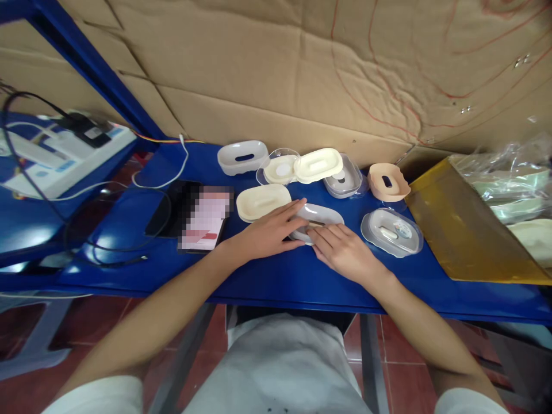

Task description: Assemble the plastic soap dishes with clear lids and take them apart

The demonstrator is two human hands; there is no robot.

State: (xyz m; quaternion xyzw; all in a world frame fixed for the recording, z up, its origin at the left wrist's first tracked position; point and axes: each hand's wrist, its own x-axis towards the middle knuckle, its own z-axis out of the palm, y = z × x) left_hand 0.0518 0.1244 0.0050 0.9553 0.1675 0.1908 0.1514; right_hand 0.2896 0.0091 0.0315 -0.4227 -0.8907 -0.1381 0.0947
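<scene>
A pale grey oval plastic dish [330, 214] lies on the blue table between my hands. My left hand [271, 231] spans its left end, fingers along the far rim and thumb at the near side, holding it. Over the dish's near edge, my right hand [342, 250] has its fingers closed together and pointing into it. A thin tan strip [317, 223] shows at those fingertips; its kind and how it is held are unclear. Just behind my left hand sits a cream oval dish [263, 201]. To the right is a lidded clear-and-white case [392, 232].
Along the back stand a slotted grey shell [242, 157], a cream tray [318, 165], a grey shell with clear cover [344, 177] and a peach shell [389, 182]. A phone [206, 218] and cables lie left, near a power strip [69, 161]. An open carton [444, 230] holds wrapped parts at right.
</scene>
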